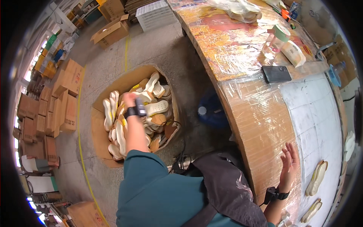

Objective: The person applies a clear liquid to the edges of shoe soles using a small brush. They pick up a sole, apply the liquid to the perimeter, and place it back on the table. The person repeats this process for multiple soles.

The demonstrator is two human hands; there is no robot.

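Note:
My left hand [129, 100] reaches down into a big open cardboard box [99, 136] on the floor, full of white, yellow and tan shoe soles [155, 108]. The hand is among the soles; whether its fingers hold one is hidden. A black band sits on that wrist. My right hand [289, 160] hovers flat and empty, fingers spread, at the edge of the worktable [261, 125], which is wrapped in clear film. Pairs of pale soles [317, 178] lie on the table to the right of that hand.
On the table farther away lie a black phone [276, 73], a clear bottle with green cap [275, 41], a white roll [294, 53] and plastic bags [238, 9]. A blue container [210, 109] stands under the table. Stacked cardboard boxes [56, 102] and a white crate [155, 15] surround the floor.

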